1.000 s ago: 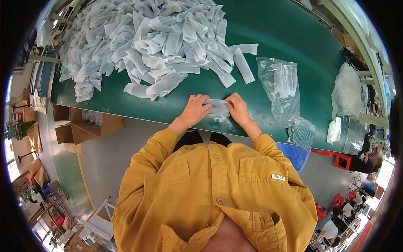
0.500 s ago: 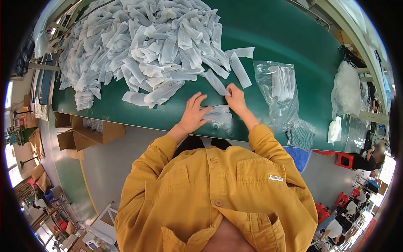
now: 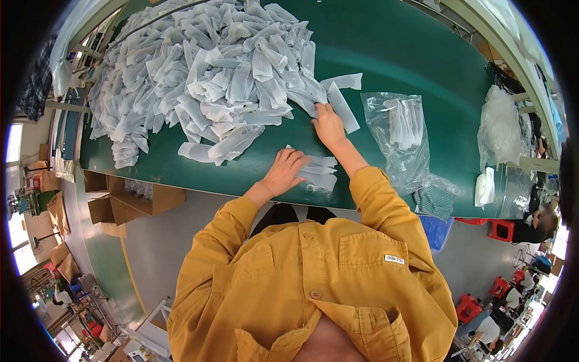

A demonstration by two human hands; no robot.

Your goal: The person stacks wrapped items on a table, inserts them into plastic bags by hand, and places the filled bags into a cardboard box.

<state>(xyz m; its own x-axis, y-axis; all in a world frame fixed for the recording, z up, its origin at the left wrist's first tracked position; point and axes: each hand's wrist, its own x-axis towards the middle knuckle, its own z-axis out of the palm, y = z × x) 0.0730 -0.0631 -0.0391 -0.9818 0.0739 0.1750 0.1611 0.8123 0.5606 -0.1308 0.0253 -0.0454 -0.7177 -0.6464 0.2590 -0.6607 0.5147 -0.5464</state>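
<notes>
My left hand (image 3: 284,171) rests near the table's front edge, its fingers over the left end of a few translucent white sleeves (image 3: 319,173). Farther out, my right hand (image 3: 329,125) has its fingers together at the lower right edge of a large heap of similar sleeves (image 3: 229,66). Its fingertips touch the end of one sleeve there; whether they pinch it is hidden. Just right of those fingers lies a loose sleeve (image 3: 342,108). A clear plastic bag (image 3: 393,154) with several white sleeves inside lies to the right on the green table (image 3: 398,54).
A striped grey-green cloth (image 3: 435,198) lies below the bag. On the right are a bulky clear plastic bag (image 3: 500,130) and a small white bundle (image 3: 484,187). Open cardboard boxes (image 3: 163,199) stand below the table's left front. People sit at the far right.
My right hand has left the sleeves by my left hand and reached forward to the heap's edge. My left hand stays by the small group, which has shifted slightly nearer the front edge.
</notes>
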